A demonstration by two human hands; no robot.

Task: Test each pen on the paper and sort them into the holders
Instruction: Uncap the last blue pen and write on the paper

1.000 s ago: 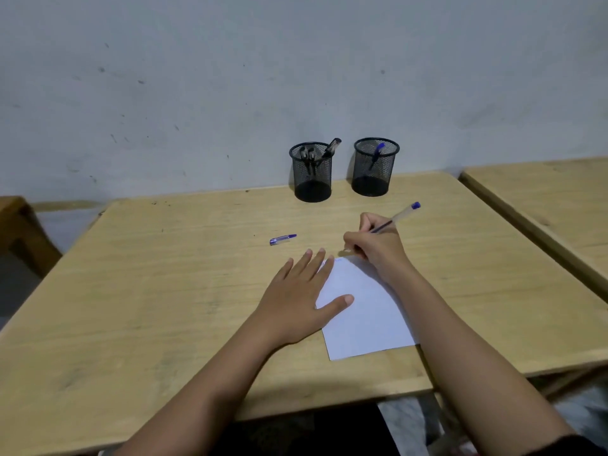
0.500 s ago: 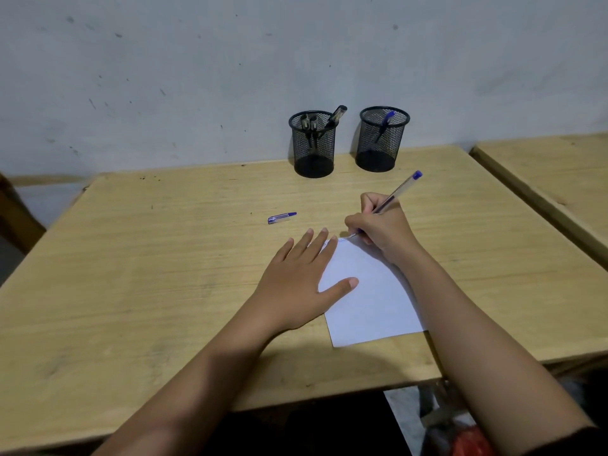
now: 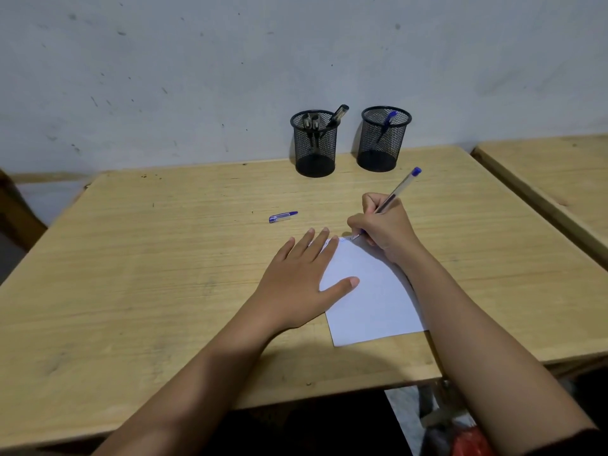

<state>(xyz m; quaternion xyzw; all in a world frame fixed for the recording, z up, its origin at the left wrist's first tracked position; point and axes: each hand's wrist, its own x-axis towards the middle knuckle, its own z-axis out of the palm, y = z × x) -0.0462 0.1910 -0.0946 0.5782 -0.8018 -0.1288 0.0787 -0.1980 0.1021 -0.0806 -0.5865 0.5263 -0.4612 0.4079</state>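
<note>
Pressure matters here: the right hand (image 3: 383,225) grips the clear-barrelled ballpoint pen with a blue end plug (image 3: 399,189) in a writing hold, its tip at the 12 o'clock edge of the white paper sheet (image 3: 371,297). Short, light strokes kept inside that edge should prove the ink without marking the pale wooden surface (image 3: 164,258). The left hand (image 3: 296,281) lies flat, fingers straight, pinning the sheet's 9 o'clock side. A blue pen cap (image 3: 283,217) lies at 10 o'clock. The black mesh holder with dark pens (image 3: 315,143) and the black mesh holder with one blue pen (image 3: 383,139) stand at 12 o'clock. Faint blue scribble now shows beside the tip, unseen half a second ago, and the barrel stands steeper than a second ago.
</note>
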